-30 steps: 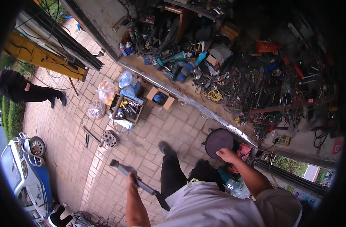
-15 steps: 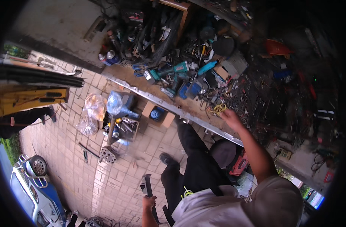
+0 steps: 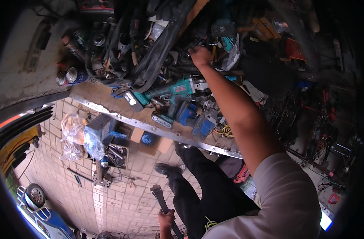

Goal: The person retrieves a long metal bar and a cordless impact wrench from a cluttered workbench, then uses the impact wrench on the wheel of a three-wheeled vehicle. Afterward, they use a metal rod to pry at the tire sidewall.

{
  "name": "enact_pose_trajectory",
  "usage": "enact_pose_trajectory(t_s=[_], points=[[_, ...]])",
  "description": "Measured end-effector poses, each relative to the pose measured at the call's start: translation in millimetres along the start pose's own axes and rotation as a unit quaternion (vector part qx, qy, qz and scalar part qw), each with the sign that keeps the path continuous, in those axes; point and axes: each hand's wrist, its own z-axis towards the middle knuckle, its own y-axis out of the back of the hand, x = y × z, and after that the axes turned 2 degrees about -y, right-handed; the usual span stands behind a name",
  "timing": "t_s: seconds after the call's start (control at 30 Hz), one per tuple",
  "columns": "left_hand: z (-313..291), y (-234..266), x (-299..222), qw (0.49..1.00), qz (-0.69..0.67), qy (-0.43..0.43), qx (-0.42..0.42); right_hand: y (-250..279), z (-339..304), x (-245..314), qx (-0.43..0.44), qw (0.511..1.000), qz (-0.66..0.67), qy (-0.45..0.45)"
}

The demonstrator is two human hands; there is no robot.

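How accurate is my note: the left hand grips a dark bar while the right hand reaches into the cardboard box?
Partly wrong: the head view shows the right hand in the clutter beyond the teal power tool, not the cardboard box; the left hand grips a dark bar.

A pale short-sleeved shirt (image 3: 287, 191) hangs over black trousers (image 3: 214, 181).

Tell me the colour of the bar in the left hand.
Dark grey; the bar shows best in the head view.
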Motion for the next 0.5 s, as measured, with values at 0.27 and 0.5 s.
enact_pose_trajectory(t_s=[0.27, 0.5], points=[[22, 7, 26, 0.997, 0.033, 0.072, -0.018, -16, -14, 12, 0.195, 0.98, 0.014, 0.036], [61, 37, 121, 0.986, 0.126, -0.109, 0.014, 47, -29, -13, 0.037, 0.972, 0.229, 0.028]])
